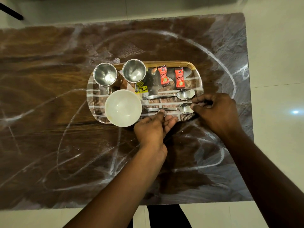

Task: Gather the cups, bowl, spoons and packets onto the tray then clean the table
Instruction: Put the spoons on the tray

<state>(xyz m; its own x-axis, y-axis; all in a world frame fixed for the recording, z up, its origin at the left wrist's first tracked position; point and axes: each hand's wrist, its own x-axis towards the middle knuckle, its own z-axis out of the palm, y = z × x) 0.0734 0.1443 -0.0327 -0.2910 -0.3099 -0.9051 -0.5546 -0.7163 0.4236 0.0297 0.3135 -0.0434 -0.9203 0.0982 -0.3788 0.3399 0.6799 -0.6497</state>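
A shiny steel tray lies on the brown table. On it stand two steel cups, a white bowl, two red packets and two spoons. The far spoon lies free. The near spoon is touched at both ends: my left hand has fingertips on its handle, and my right hand pinches its bowl end at the tray's right edge.
The brown wood-grain table carries white smears and streaks across its surface. Pale floor tiles surround it. The table's right edge runs close to my right arm. A yellow price sticker is on the tray.
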